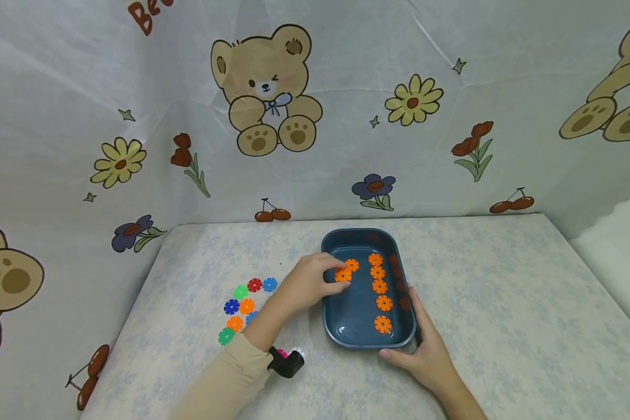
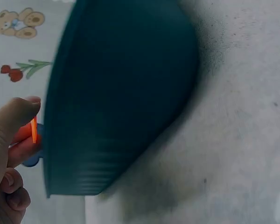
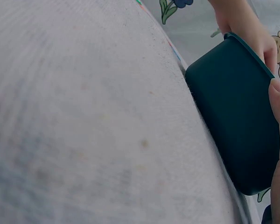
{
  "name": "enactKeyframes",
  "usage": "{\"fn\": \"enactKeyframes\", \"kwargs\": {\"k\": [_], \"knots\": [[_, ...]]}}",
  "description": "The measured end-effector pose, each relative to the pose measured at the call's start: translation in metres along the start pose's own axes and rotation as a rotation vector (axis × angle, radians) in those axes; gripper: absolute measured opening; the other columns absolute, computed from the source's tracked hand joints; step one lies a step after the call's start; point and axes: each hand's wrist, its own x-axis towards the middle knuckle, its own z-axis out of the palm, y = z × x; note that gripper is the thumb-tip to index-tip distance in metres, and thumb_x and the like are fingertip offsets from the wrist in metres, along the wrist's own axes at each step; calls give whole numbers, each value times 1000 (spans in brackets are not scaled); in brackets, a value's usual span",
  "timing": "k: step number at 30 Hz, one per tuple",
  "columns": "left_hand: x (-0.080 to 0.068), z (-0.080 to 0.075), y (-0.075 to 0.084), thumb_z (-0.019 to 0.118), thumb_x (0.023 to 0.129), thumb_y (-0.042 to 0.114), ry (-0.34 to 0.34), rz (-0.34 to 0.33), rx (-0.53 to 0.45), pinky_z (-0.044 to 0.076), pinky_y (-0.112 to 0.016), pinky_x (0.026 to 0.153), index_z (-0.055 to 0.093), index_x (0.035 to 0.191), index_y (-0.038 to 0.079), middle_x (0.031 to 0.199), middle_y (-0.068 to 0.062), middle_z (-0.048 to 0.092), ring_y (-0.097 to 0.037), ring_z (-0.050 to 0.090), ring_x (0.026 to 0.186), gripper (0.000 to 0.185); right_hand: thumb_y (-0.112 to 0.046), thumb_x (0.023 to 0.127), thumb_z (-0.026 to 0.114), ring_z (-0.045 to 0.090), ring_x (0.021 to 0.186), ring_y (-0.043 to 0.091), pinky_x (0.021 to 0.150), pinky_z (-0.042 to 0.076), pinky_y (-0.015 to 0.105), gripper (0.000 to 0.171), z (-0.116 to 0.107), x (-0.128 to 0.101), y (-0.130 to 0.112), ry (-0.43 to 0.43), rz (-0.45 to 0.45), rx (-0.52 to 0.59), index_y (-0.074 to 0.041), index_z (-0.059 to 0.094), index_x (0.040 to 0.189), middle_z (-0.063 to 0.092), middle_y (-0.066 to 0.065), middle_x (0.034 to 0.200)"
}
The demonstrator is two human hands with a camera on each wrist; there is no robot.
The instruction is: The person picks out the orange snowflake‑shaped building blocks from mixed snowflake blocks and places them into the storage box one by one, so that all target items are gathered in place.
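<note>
1. Where the cloth-covered table [image 1: 504, 303] meets the bear-print backdrop [image 1: 262, 87], a dark blue tray [image 1: 346, 326] lies near the table's middle, its long sides running from the far edge toward the near edge.
2. The right hand [image 1: 425, 350] grips the tray's near right corner, thumb on the near rim and fingers curled along the right wall.
3. The left hand [image 1: 310, 283] reaches over the tray's left rim, thumb and fingers pinching an orange disc [image 1: 342, 275] just above the floor.
4. Another orange piece touches that disc; an orange row [image 1: 380, 291] of five lies along the tray's right side.
5. Loose discs [image 1: 244, 309], green, red, blue and orange, lie on the table left of the tray, toward the left edge.
</note>
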Motion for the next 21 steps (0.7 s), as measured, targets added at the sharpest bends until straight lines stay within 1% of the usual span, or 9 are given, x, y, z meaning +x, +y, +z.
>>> {"fn": "enactKeyframes", "kwargs": {"k": [3, 4, 6, 8, 11, 13, 16, 19, 21], "knots": [[14, 10, 2, 74, 89, 34, -50, 7, 64, 54, -28, 90, 71, 121, 13, 118, -1, 70, -14, 65, 107, 38, -8, 66, 93, 16, 146, -10, 108, 20, 0, 129, 0, 0, 0, -2, -3, 2, -28, 8, 160, 12, 10, 167], [18, 13, 3, 74, 89, 34, -62, 8, 88, 55, -26, 88, 71, 122, 14, 117, -1, 70, -14, 65, 105, 38, -8, 66, 92, 16, 146, -10, 108, 20, 0, 129, 0, 0, 0, -1, -4, 2, -28, 8, 160, 12, 10, 167], [25, 17, 6, 74, 90, 35, -83, 14, 162, 55, -25, 85, 71, 122, 15, 116, 0, 71, -13, 65, 103, 38, -8, 65, 92, 17, 146, -10, 108, 20, 1, 129, -1, 0, 1, 0, -6, 4, -28, 8, 160, 12, 9, 167], [30, 21, 10, 73, 90, 37, -96, 29, 253, 54, -25, 87, 72, 121, 16, 113, 1, 71, -12, 66, 102, 38, -7, 65, 92, 17, 146, -10, 108, 20, 1, 129, -1, -1, 1, 2, -10, 9, -28, 8, 160, 12, 8, 167], [37, 28, 15, 72, 90, 39, -101, 66, 365, 53, -27, 91, 74, 117, 17, 109, 3, 73, -12, 67, 100, 34, -7, 65, 92, 17, 146, -10, 108, 20, 1, 129, -2, -1, 2, 5, -9, 3, -28, 8, 160, 13, 8, 167], [40, 34, 17, 73, 90, 39, -105, 74, 415, 52, -30, 94, 75, 113, 17, 108, 4, 74, -12, 68, 101, 33, -7, 65, 92, 16, 147, -9, 108, 20, 1, 129, -2, -1, 1, 2, -6, 2, -28, 8, 160, 12, 7, 167], [43, 42, 19, 75, 88, 41, -120, 52, 456, 52, -32, 91, 77, 108, 18, 104, 5, 75, -13, 69, 95, 30, -8, 66, 92, 16, 147, -9, 108, 20, 1, 128, -2, -1, 1, 0, 4, -3, -29, 8, 160, 12, 6, 167], [43, 46, 21, 76, 87, 42, -144, 12, 504, 52, -33, 88, 78, 104, 21, 98, 7, 76, -13, 69, 90, 27, -9, 66, 92, 15, 147, -8, 108, 19, 1, 128, -2, 0, 1, -5, 12, -8, -29, 8, 160, 12, 5, 167], [43, 47, 21, 76, 86, 43, -147, -3, 534, 52, -33, 83, 79, 99, 24, 93, 9, 76, -12, 68, 86, 24, -10, 66, 93, 16, 147, -8, 109, 19, 1, 128, -2, 0, 1, -4, 9, -12, -29, 8, 160, 13, 5, 167]]}}
